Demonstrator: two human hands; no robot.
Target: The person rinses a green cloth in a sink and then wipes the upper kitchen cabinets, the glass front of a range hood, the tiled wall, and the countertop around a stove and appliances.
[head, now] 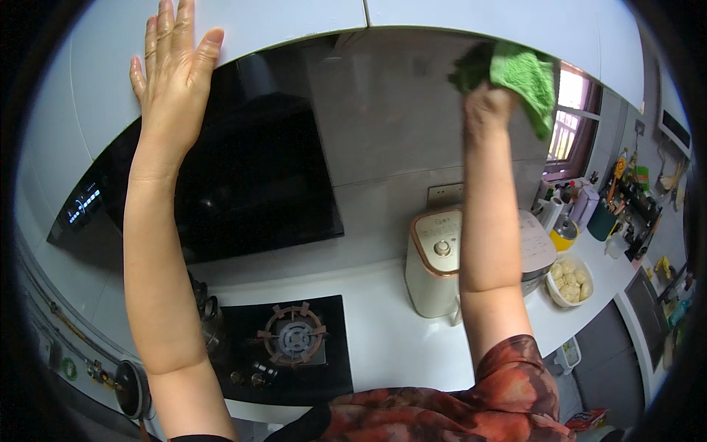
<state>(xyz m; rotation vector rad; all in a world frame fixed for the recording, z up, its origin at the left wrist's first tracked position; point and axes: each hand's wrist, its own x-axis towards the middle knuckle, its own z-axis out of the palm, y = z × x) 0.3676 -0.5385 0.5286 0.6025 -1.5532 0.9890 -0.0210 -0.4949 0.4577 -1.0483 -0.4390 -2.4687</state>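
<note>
My left hand (175, 77) lies flat with its fingers apart against a white wall cabinet door (287, 17), above the black range hood (259, 166). Up at the right, my right hand (490, 105) grips a green cloth (522, 74) at the lower edge of the white cabinets. Part of the cloth hangs down beside the wrist, and its darker portion sits in the shadow under the cabinet. My right fingers are mostly hidden by the cloth, and that hand is slightly blurred.
Below are a gas hob (295, 334) with pots at its left and a cream countertop appliance (433, 265) on the white worktop (386, 342). To the right stand a bowl of pale dough pieces (570, 282), a yellow container (563, 237) and a utensil holder (602, 221) near a window (569, 121).
</note>
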